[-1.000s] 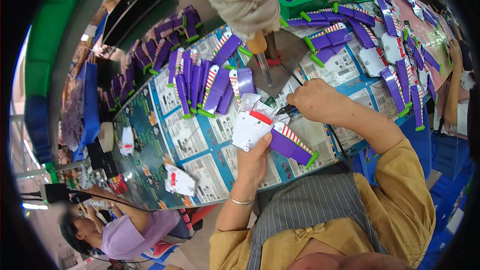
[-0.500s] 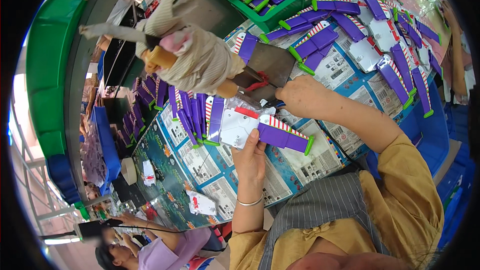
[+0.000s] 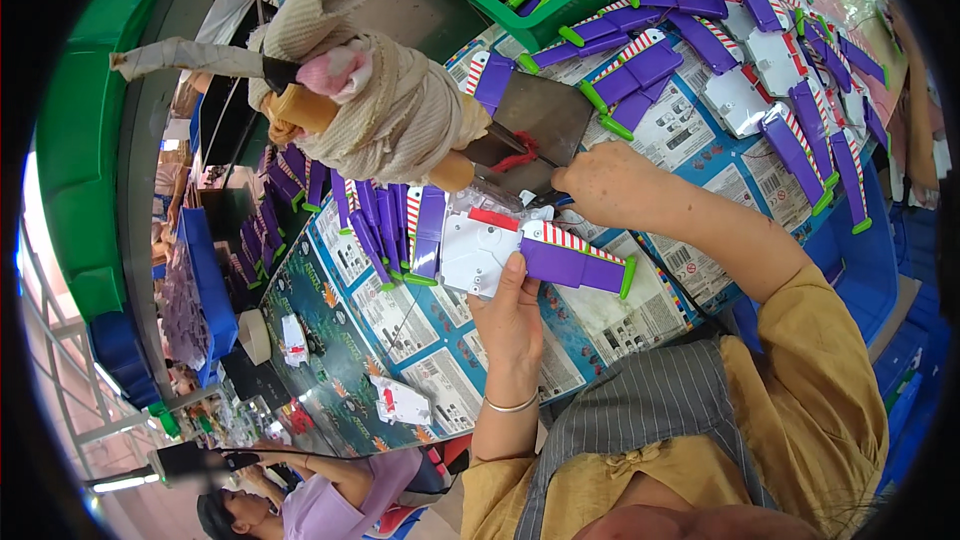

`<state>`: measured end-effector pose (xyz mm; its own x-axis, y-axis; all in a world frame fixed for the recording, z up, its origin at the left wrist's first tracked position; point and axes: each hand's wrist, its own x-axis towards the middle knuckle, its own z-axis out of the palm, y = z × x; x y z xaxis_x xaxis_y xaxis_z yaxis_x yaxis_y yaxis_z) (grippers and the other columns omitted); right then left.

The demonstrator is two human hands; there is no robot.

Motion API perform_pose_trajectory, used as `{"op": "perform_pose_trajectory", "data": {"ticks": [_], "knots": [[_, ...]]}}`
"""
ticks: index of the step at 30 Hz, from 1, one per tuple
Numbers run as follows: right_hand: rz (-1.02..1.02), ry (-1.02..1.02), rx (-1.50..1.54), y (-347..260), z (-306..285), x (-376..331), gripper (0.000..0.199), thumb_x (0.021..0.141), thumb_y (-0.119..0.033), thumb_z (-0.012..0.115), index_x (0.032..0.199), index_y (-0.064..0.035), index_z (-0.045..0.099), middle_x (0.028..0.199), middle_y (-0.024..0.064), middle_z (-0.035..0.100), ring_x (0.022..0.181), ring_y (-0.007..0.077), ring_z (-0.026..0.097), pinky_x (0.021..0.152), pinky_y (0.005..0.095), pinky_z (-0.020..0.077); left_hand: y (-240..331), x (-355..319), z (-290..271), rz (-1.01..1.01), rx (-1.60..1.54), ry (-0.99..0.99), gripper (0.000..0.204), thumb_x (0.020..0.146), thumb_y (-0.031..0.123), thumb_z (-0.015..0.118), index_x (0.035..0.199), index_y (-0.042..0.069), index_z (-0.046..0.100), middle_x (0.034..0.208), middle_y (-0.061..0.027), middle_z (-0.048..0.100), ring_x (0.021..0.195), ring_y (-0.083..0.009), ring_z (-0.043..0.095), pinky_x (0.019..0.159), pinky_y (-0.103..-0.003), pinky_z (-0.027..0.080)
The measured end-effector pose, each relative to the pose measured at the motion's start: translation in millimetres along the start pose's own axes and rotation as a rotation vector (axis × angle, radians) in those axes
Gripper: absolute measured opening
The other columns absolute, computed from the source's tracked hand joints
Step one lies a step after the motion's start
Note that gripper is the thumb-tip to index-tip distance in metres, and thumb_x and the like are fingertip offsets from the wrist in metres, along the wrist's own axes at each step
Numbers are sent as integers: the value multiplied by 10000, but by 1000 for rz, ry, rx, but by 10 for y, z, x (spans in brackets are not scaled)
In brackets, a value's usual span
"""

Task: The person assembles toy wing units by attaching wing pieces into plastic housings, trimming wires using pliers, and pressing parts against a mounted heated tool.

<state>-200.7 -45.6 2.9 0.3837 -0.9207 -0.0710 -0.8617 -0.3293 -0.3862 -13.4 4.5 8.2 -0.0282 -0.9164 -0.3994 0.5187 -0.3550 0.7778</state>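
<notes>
Swinging closer to level since the earliest frame, the purple wing [image 3: 575, 265] now juts almost straight out to the right of the white panel [image 3: 472, 255], where it slanted downward before. Because the whole view has shifted too, the cloth-wrapped tool [image 3: 385, 110] leans in from the upper left, its lower end overlapping the panel's top edge; whether they touch I cannot tell. Since the last half second, little differs: the wing tilts up slightly more.

Held above the worktop [image 3: 330, 345], the panel is clamped by the left hand [image 3: 510, 325], thumb on its face and other fingers underneath. The right hand [image 3: 612, 185] remains curled at the panel's upper right corner, its fingers together on what looks like a small dark tool [image 3: 550, 202], mostly hidden.

Such small movement suggests fine work at that corner, near the red strip [image 3: 493, 219], with the left hand steadying the piece; it looks unfinished, as both hands stay on it.
</notes>
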Motion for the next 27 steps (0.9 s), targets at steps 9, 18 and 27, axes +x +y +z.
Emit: {"op": "perform_pose_trajectory", "data": {"ticks": [9, 18, 27], "knots": [[13, -44, 29, -19, -33, 17, 263, 743, -271, 646, 857, -36, 624, 729, 175, 639, 710, 329, 641, 641, 418, 500, 17, -30, 51, 11, 16, 0, 438, 840, 26, 581, 1239, 56, 405, 1124, -85, 550, 978, -190, 579, 824, -310, 509], [20, -49, 35, -11, -23, 13, 262, 741, -270, 645, 854, -35, 627, 738, 178, 640, 724, 327, 642, 658, 416, 502, -24, -66, 114, 65, 101, 35, 425, 844, 33, 583, 1229, 50, 403, 1112, -97, 548, 979, -194, 577, 836, -318, 502], [28, -64, 26, -14, -59, 9, 267, 745, -270, 647, 868, -34, 626, 748, 176, 642, 738, 324, 644, 668, 412, 504, -13, -80, 200, 55, 11, 72, 335, 818, 20, 627, 1122, 43, 490, 1047, -68, 579, 947, -171, 577, 822, -307, 490]]}}
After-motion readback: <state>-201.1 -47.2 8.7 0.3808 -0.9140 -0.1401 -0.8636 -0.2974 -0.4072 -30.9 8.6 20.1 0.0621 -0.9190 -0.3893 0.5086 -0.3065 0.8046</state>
